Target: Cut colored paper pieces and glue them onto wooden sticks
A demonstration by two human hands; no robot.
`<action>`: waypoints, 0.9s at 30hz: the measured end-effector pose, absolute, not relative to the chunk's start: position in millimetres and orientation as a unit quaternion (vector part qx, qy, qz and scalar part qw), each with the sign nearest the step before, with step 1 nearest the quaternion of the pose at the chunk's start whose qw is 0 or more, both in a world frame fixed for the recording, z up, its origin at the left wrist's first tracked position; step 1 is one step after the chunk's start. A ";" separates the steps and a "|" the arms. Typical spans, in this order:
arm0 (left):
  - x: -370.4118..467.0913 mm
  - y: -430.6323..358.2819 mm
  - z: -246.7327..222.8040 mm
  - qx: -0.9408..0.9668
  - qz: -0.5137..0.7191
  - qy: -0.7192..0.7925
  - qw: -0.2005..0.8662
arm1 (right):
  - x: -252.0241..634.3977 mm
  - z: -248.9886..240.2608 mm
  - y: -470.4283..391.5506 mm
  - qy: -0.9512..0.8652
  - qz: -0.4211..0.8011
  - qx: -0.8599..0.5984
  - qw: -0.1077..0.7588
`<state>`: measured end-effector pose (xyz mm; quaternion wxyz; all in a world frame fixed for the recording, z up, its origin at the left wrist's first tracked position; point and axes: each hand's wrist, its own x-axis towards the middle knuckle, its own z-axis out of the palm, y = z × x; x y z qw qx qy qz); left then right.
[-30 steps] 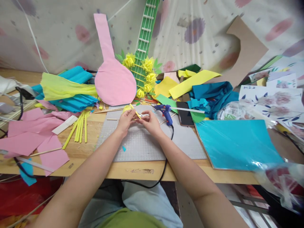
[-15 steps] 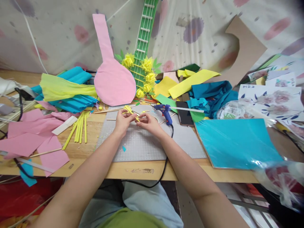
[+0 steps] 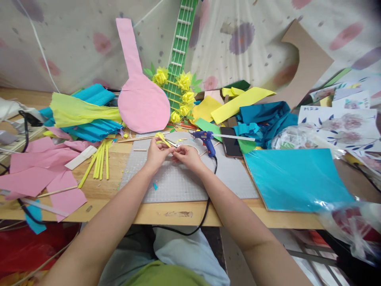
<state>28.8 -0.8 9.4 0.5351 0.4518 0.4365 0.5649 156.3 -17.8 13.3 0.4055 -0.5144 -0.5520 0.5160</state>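
My left hand (image 3: pixel 158 154) is closed on a strip of yellow crepe paper (image 3: pixel 161 137), part of which rises above its fingers. Close beside it, my right hand (image 3: pixel 188 155) has its fingers pinched together, and the fingertips of both hands meet. What lies between the right fingertips is hidden. Just beyond the fingers rests a pair of scissors (image 3: pixel 176 145), partly covered by the hands. Both hands are over the grey cutting mat (image 3: pixel 178 182). To their right lies a blue glue gun (image 3: pixel 207 142) holding a white glue stick.
A pink guitar-like cutout (image 3: pixel 144 105) and a green one with yellow paper flowers (image 3: pixel 185 80) lean at the back. Yellow strips (image 3: pixel 101 161) and pink paper (image 3: pixel 41 163) lie left. A phone (image 3: pixel 231 142) and blue sheet (image 3: pixel 300 178) are right. The glue gun's cord (image 3: pixel 206 210) hangs over the front edge.
My right hand has drawn its fingers together and closed in against the left fingertips. The yellow piece seen between the hands before is now hidden, and more of the scissors shows.
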 end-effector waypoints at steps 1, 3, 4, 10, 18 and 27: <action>28.3 -0.8 8.4 0.452 0.563 0.439 0.535 | 156.7 12.7 -17.5 -0.551 0.522 -0.513 0.401; 27.1 -1.2 7.8 0.445 0.559 0.441 0.544 | 157.7 12.2 -17.1 -0.543 0.542 -0.509 0.391; 26.7 -1.7 8.2 0.442 0.556 0.441 0.548 | 158.2 12.2 -17.0 -0.538 0.552 -0.507 0.386; 23.9 -2.9 16.9 0.403 0.554 0.456 0.568 | 162.8 14.4 -17.7 -0.519 0.584 -0.503 0.369; 19.0 -3.2 21.1 0.359 0.581 0.421 0.597 | 168.2 8.5 -16.7 -0.596 0.549 -0.476 0.341; 21.3 -4.9 19.8 0.378 0.571 0.407 0.605 | 165.4 8.4 -18.3 -0.635 0.524 -0.461 0.332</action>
